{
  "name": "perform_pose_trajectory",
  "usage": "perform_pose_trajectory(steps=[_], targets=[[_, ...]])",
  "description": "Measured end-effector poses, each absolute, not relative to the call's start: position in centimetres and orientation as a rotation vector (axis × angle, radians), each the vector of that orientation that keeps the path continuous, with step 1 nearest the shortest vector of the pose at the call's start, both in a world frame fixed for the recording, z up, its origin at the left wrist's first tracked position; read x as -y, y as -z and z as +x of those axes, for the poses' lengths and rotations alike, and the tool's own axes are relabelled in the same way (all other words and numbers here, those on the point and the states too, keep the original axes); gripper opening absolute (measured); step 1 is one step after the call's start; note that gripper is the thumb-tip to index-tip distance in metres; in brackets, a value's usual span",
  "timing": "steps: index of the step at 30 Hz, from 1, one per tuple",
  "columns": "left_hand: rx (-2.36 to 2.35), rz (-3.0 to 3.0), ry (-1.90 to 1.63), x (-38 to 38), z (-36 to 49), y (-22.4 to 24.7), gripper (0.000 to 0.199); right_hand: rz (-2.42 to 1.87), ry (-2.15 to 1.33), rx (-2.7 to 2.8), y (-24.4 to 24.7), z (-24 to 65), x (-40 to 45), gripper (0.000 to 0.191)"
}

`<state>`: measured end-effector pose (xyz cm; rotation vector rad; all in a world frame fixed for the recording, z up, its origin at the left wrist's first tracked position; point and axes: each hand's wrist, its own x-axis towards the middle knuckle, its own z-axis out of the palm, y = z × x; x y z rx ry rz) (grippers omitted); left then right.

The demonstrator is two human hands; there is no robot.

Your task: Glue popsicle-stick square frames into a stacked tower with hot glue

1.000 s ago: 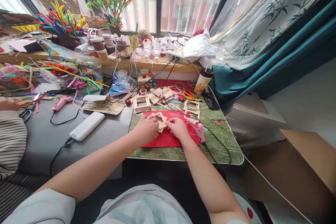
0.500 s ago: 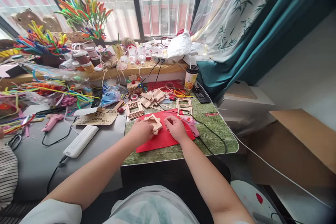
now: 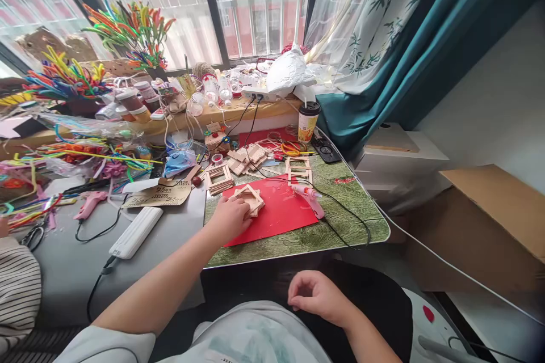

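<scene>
Right hand [image 3: 320, 298], half-curled, has dropped past the green desk's [image 3: 276, 245] front edge; left hand [image 3: 230, 216] alone grips pale square wooden frames [image 3: 257, 204].

On our paper sheet [image 3: 285, 212], we have the stick frame [image 3: 256, 203] at ten o'clock from the middle and the glue gun [image 3: 313, 205] at three. Off it, the frame stack [image 3: 221, 186] is at ten, the cup [image 3: 307, 125] at one, the power block [image 3: 136, 232] at nine.
</scene>
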<state>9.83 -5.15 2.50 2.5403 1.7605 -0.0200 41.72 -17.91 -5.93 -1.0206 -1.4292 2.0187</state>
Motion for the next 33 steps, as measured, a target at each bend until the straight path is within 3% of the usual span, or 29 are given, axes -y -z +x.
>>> perform_pose_trajectory(steps=[7, 18, 20, 23, 26, 27, 29, 31, 33], targets=[[-1.78, 2.495, -0.153, 5.0, 9.9, -2.2, 0.019, -1.536, -1.497, 1.005, 11.6, 48.9, 17.1, 0.039], [-1.745, 2.399, -0.619, 4.2, 6.5, -3.1, 0.033, -1.711, -1.119, 0.811, 11.0, 55.2, 15.0, 0.052], [-1.75, 2.364, -0.727, 3.5, 4.4, -3.8, 0.033, -1.748, -0.861, 0.761, 10.4, 56.8, 14.7, 0.048], [-1.762, 2.286, -0.885, 2.2, 1.6, -4.1, 0.03, -1.741, -0.183, 0.665, 7.9, 58.5, 14.1, 0.038], [-1.713, 2.176, -1.031, 1.3, 0.1, -2.9, 0.024, -1.564, 0.418, 1.066, 3.6, 56.5, 13.0, 0.019], [-1.698, 2.157, -1.05, 1.1, -0.1, -2.3, 0.024, -1.479, 0.455, 1.301, 2.0, 54.5, 12.5, 0.013], [-1.684, 2.12, -1.075, 0.8, -0.4, -1.0, 0.024, -1.251, 0.302, 1.725, -0.8, 48.8, 10.7, 0.03], [-1.689, 2.055, -1.098, 0.7, -0.6, 0.3, 0.027, -1.061, 0.007, 1.986, -2.5, 41.8, 8.1, 0.042], [-1.681, 1.957, -1.091, 0.7, -1.0, 1.1, 0.03, -1.058, -0.337, 2.029, -2.9, 35.1, 4.7, 0.039]])
